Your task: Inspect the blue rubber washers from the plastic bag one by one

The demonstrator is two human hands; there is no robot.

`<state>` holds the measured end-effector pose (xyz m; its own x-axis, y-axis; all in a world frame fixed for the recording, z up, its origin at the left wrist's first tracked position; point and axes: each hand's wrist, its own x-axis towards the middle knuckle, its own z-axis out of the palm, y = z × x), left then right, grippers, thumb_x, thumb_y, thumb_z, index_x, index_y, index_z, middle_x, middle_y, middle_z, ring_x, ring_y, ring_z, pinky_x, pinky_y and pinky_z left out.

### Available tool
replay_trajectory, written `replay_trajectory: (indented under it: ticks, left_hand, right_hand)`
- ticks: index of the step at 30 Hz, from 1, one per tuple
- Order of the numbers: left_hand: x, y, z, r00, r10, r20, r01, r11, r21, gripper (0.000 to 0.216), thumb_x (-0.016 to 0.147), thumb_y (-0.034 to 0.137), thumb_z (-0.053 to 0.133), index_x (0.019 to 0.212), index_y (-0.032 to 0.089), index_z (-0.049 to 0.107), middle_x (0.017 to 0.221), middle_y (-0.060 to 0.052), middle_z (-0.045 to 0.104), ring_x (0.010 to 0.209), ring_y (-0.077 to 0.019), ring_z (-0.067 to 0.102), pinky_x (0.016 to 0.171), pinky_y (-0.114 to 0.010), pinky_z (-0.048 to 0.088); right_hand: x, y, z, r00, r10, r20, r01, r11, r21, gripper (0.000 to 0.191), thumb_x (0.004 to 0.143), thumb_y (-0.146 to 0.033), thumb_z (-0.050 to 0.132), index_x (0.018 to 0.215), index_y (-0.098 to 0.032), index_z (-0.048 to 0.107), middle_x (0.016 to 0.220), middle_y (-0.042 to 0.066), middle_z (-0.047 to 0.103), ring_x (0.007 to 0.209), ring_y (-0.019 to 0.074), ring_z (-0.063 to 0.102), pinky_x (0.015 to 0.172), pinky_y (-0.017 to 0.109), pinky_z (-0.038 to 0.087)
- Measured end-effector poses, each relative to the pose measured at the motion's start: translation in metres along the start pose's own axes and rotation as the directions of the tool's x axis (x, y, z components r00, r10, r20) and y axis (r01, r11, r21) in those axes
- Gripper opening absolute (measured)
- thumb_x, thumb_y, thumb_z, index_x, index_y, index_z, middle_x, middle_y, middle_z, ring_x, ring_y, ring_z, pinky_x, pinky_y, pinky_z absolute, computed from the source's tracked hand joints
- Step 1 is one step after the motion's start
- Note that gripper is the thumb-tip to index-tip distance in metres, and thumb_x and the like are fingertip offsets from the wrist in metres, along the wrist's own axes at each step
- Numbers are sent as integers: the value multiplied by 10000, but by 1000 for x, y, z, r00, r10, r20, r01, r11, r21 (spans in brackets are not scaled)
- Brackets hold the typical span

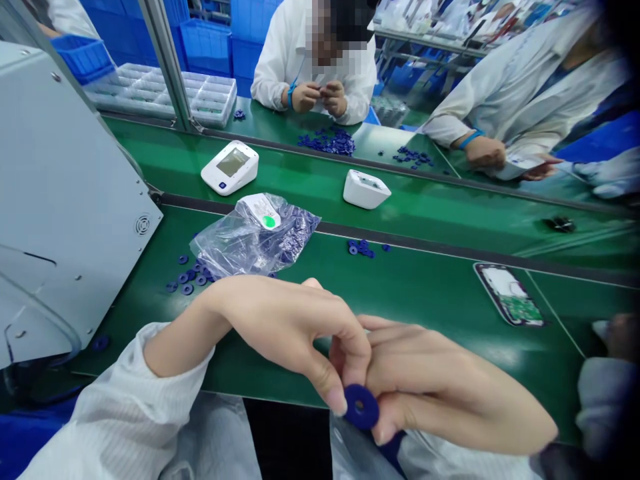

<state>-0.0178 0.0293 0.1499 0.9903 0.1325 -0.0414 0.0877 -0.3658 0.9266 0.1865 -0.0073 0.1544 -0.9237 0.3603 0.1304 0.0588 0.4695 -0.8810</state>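
My left hand [290, 327] and my right hand [440, 387] meet low in the head view, over the near edge of the green table [425, 293]. Between their fingertips sits a small blue ring [361, 407], flat and round with a hole in the middle. The left fingers pinch it from above and the right thumb and fingers press it from the side. Both hands are closed on it. A clear plastic bag [253, 237] of more blue rings lies beyond my left wrist, with several loose blue rings [189, 277] beside it.
A grey machine housing [60, 200] fills the left. On the green conveyor belt stand a white blood-pressure monitor [230, 167] and a white casing [366, 189]. A circuit-board unit [510, 295] lies at right. Two people in white coats work across the belt, with blue rings [327, 141] before them.
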Motion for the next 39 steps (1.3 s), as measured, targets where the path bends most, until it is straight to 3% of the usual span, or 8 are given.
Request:
replay_trajectory:
  ticks: [17, 20, 25, 28, 30, 33, 37, 39]
  left_hand:
    - [-2, -3, -1, 1000, -30, 10, 30, 999, -29, 111, 901, 228, 602, 806, 172, 591, 829, 42, 637, 864, -110, 598, 873, -305, 309]
    - [-3, -6, -1, 1000, -13, -26, 12, 999, -44, 116, 893, 233, 613, 796, 180, 577, 821, 43, 630, 853, -116, 592, 880, -305, 319]
    - [-2, -10, -4, 986, -7, -167, -9, 995, -97, 111, 877, 219, 597, 791, 188, 533, 741, 36, 554, 744, -121, 517, 738, -267, 384]
    - [-3, -8, -5, 989, -23, -143, 8, 995, -102, 141, 903, 247, 552, 784, 183, 512, 731, 33, 518, 728, -114, 491, 735, -252, 392]
    - [-9, -3, -5, 982, -92, -166, 79, 993, -82, 141, 931, 303, 514, 851, 188, 523, 782, 28, 545, 755, -115, 499, 738, -245, 391]
    - [-24, 8, -2, 890, -256, -377, 274, 962, -4, 133, 958, 312, 460, 1031, 227, 532, 861, 26, 585, 786, -119, 505, 709, -232, 377]
    - [-47, 33, 7, 790, -228, -569, 319, 946, 65, 189, 961, 294, 463, 1116, 256, 566, 957, 9, 611, 846, -124, 540, 722, -218, 396]
    - [-55, 45, 14, 768, -176, -615, 248, 968, 31, 194, 963, 296, 473, 1123, 283, 582, 1010, 8, 615, 897, -124, 558, 750, -205, 417]
  right_hand:
    - [-5, 4, -1, 997, 69, 27, -67, 996, -54, 69, 896, -219, 643, 871, -154, 642, 822, 16, 705, 876, 134, 669, 957, 299, 441]
    - [-5, 3, 1, 994, 73, -84, -78, 995, -54, 76, 896, -250, 639, 866, -182, 626, 797, 3, 695, 795, 125, 664, 886, 291, 492]
    - [-2, 7, 6, 914, -84, -398, -10, 973, -229, 185, 929, -247, 588, 1108, -235, 634, 750, 1, 684, 681, 141, 646, 909, 385, 508]
    - [-3, 12, 7, 880, -159, -448, 6, 946, -324, 146, 935, -244, 579, 1035, -248, 685, 737, 0, 692, 621, 139, 630, 898, 405, 512]
    - [-4, 17, 5, 807, -200, -555, -14, 934, -357, 94, 906, -231, 622, 953, -247, 703, 729, -9, 695, 609, 140, 626, 886, 405, 519]
    - [1, 33, -1, 720, -187, -668, -113, 918, -379, 64, 858, -179, 673, 860, -236, 703, 701, -31, 686, 622, 134, 615, 902, 392, 509]
    - [26, 69, -1, 884, 125, -450, -291, 901, -322, 113, 900, -217, 604, 865, -175, 702, 817, 23, 714, 808, 176, 655, 798, 309, 505]
    - [41, 90, 6, 909, 196, -368, -304, 916, -263, 163, 911, -216, 566, 856, -150, 705, 829, 37, 719, 818, 185, 659, 759, 284, 496]
